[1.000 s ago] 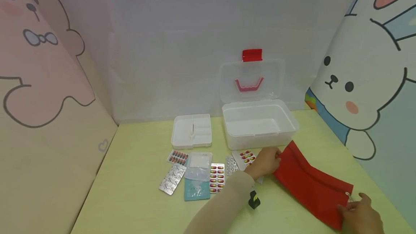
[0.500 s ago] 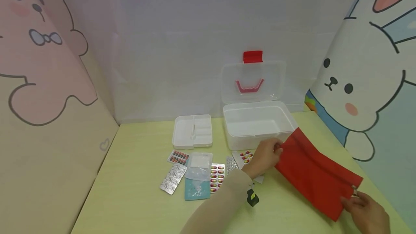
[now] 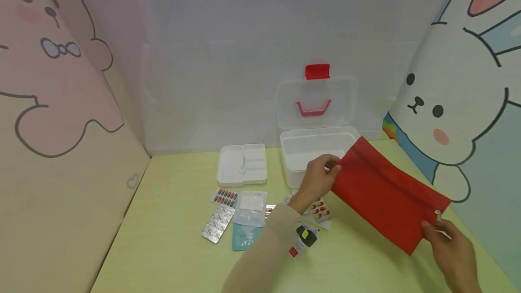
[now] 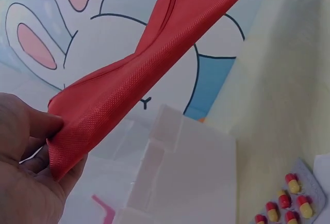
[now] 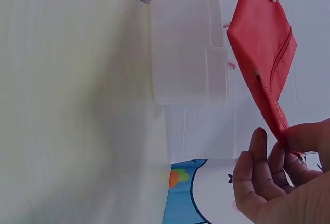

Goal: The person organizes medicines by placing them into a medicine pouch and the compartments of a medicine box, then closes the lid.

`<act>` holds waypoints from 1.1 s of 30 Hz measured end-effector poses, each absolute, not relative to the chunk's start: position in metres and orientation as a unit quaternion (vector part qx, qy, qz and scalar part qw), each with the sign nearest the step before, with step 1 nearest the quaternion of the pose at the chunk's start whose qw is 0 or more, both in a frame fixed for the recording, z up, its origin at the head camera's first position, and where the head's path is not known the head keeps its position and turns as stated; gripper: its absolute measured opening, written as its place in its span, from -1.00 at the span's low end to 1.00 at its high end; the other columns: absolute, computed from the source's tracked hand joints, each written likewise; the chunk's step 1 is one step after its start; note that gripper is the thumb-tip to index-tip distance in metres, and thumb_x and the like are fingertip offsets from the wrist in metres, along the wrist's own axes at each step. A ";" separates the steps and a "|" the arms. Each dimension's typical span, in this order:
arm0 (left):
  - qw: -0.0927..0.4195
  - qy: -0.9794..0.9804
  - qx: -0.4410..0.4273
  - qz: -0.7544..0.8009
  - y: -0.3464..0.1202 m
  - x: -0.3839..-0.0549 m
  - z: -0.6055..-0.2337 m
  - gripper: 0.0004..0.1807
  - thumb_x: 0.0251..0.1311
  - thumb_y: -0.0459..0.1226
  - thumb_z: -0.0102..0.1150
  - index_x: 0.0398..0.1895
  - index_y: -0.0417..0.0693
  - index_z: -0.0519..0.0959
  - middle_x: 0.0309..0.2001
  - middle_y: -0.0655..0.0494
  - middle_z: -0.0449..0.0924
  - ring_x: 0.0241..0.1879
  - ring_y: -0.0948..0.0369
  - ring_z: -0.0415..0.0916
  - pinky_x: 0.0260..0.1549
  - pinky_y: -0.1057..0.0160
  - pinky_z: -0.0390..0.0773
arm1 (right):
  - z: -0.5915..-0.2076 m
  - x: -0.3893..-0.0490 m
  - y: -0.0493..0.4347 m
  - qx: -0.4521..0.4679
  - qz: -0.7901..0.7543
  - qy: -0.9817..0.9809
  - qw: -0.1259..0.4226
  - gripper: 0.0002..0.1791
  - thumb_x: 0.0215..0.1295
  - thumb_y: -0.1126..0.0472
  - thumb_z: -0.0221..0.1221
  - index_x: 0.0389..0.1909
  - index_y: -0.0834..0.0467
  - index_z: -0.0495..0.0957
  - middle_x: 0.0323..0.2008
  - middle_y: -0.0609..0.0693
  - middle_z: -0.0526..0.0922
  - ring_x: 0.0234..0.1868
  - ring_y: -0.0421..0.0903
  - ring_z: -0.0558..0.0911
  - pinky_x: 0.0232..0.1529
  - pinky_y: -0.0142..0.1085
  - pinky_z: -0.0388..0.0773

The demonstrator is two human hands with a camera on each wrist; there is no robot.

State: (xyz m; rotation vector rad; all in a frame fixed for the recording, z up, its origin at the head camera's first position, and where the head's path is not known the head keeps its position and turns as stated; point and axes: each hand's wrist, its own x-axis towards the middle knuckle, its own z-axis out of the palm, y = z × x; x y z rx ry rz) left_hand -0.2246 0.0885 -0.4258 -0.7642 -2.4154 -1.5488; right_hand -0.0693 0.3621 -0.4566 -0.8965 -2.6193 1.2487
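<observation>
A flat red zip pouch (image 3: 386,193) is held up above the right side of the table, tilted, its far corner overlapping the clear box in the head view. My left hand (image 3: 317,177) pinches its left end between thumb and fingers, as the left wrist view also shows at the pouch's (image 4: 118,90) lower corner. At the other end my right hand (image 3: 453,243) pinches the corner beside the metal zip pull (image 3: 438,215). In the right wrist view the zip runs along the pouch (image 5: 263,38) toward my right thumb. Behind it stands the clear plastic box (image 3: 291,166), lid raised.
A white divided tray (image 3: 232,166) lies left of the box. In front are a capsule blister pack (image 3: 224,197), a silver blister pack (image 3: 218,224), a blue packet (image 3: 243,238) and a clear packet (image 3: 249,209). Another capsule blister (image 3: 320,210) lies below my left hand. Walls enclose the table.
Both hands have lifted the red pouch off toward the box; its left end moved up and left over the box's front. More packs now show beneath my left wrist.
</observation>
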 end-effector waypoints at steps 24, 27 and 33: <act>0.105 -0.792 -0.243 -0.550 -0.007 -0.204 -0.378 -0.80 0.34 -0.28 0.14 -0.05 -0.14 0.60 -0.13 0.02 0.69 -0.10 0.17 0.64 -0.19 0.39 0.61 | -0.397 -0.115 0.320 -0.033 0.547 -0.794 0.262 -0.80 0.41 0.36 0.09 -0.08 0.02 0.51 -0.41 -0.49 0.69 -0.43 -0.49 0.67 -0.29 -0.68 0.52; 0.117 -0.788 -0.241 -0.554 -0.016 -0.200 -0.373 -0.80 0.34 -0.28 0.14 -0.05 -0.15 0.59 -0.12 0.01 0.69 -0.10 0.16 0.64 -0.17 0.36 0.62 | -0.390 -0.122 0.311 -0.025 0.597 -0.754 0.272 -0.76 0.38 0.39 0.11 -0.01 0.10 0.54 -0.37 -0.38 0.73 -0.38 -0.44 0.69 -0.28 -0.64 0.55; 0.132 -0.783 -0.237 -0.559 -0.037 -0.192 -0.369 -0.81 0.33 -0.29 0.14 -0.06 -0.16 0.60 -0.13 0.00 0.68 -0.12 0.16 0.63 -0.16 0.24 0.64 | -0.378 -0.133 0.293 0.009 0.652 -0.706 0.276 -0.76 0.37 0.40 0.11 0.01 0.21 0.54 -0.32 -0.23 0.76 -0.32 -0.36 0.71 -0.28 -0.59 0.59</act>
